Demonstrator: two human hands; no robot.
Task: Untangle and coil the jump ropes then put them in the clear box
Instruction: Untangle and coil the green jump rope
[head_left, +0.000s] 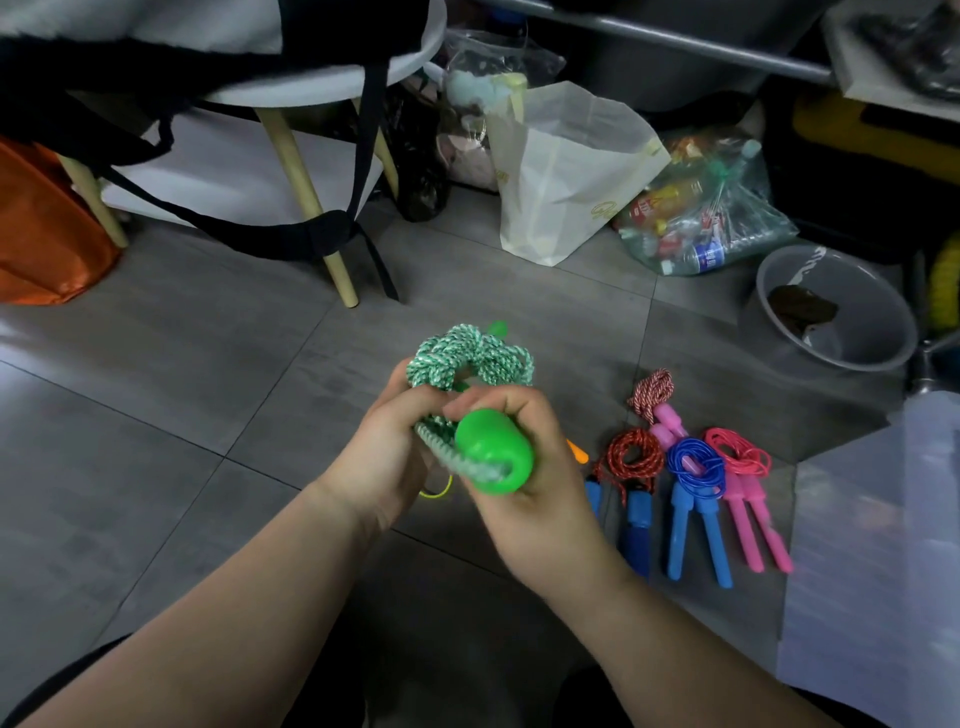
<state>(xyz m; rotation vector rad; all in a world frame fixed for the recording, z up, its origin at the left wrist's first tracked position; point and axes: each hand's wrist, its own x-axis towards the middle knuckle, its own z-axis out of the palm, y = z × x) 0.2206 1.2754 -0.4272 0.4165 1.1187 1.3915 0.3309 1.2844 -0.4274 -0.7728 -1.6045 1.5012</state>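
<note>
Grey floor tiles (182, 395) run under everything, open and bare to the left of the hands. Along the back edge stand a small white table (311, 88) on wooden legs, an orange bag (47, 228), a paper bag (566, 171), a sack of bottles (706, 218) and a grey basin (872, 312). The left hand (384, 447) curls round the coiled green rope (467, 353), held above the floor; the right hand (524, 509) grips its green handle (493, 452). Four coiled ropes (696, 462) lie side by side on the tiles to the right, just beside the clear box (878, 545) at the frame's right edge.
</note>
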